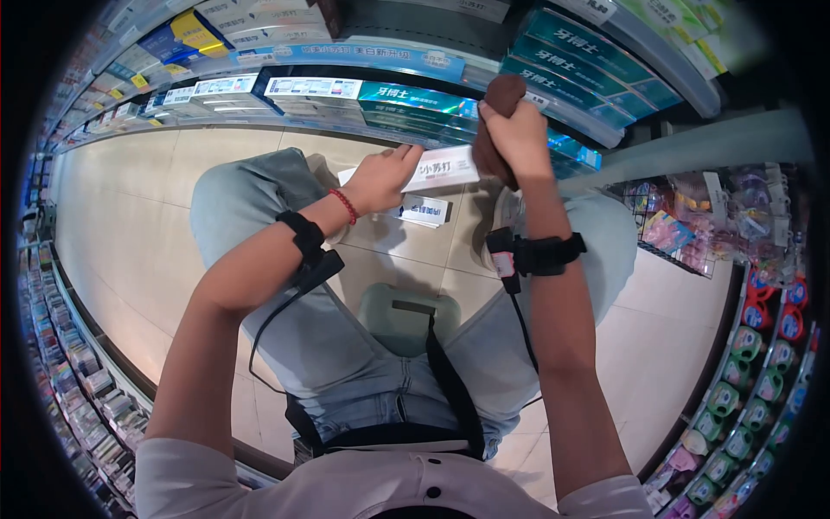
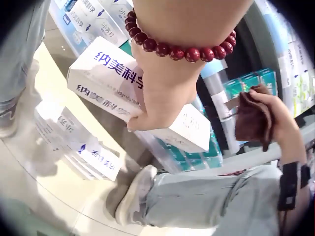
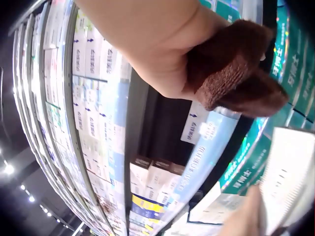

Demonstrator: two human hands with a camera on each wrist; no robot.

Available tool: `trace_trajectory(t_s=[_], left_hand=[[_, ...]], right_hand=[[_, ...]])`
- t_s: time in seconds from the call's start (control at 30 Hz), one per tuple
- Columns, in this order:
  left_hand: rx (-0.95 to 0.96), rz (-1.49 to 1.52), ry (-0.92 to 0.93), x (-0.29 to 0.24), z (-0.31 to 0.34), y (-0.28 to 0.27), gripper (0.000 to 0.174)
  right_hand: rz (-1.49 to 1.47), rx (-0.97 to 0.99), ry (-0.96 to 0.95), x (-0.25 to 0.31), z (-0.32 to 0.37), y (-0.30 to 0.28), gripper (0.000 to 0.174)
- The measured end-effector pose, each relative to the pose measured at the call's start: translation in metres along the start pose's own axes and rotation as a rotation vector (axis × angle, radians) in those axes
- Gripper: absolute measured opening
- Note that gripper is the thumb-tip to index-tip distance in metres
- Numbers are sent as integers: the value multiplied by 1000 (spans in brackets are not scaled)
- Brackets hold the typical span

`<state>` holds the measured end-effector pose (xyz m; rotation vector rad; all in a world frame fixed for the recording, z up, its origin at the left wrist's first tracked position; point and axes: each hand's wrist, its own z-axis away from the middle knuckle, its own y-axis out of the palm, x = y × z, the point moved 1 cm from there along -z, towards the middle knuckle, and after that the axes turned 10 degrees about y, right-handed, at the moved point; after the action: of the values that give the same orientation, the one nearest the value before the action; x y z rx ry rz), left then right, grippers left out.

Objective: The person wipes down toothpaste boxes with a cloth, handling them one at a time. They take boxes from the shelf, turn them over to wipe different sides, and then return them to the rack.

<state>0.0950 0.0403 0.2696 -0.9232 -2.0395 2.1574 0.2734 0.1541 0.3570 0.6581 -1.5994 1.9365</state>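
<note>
My left hand grips a white toothpaste box with Chinese lettering and holds it over the floor, in front of the shelf. In the left wrist view, the thumb and fingers straddle the box, whose purple print shows beside the hand. My right hand clutches a folded brown cloth, near the right end of the box and close to the shelf edge. The right wrist view shows the cloth bunched in the fingers. Below the left hand, more white toothpaste boxes lie stacked on the floor.
Teal toothpaste boxes fill the shelf at upper right, with more on the lower shelf. A dark gap shows on the middle shelf. A pale green stool stands between the person's legs. Hanging packets are at right.
</note>
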Motion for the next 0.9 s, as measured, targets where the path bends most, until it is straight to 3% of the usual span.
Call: trace_trajectory(t_s=[0.07,0.2,0.23,0.47,0.73,0.9], left_hand=[[212,27,8,13,3,21,59],[357,20,100,39,9,74,47],[388,-10,101,38,9,76,51],[531,27,-27,51,8,91,47],[639,18,-6,47,-5,101,50],[638,8,10,48,-5,108,48]], right_hand=[[-50,1,-72,-4,-7,-15,45],[-80,51,-56,-12,-18,-34,44],[-95,77,-51,-13,-18,-39,44],[-159,104,-47,-17,-20,-45,47],[-229,234,33,-8,-7,-49,51],[-236,201,30,-5,-8,-48,51]])
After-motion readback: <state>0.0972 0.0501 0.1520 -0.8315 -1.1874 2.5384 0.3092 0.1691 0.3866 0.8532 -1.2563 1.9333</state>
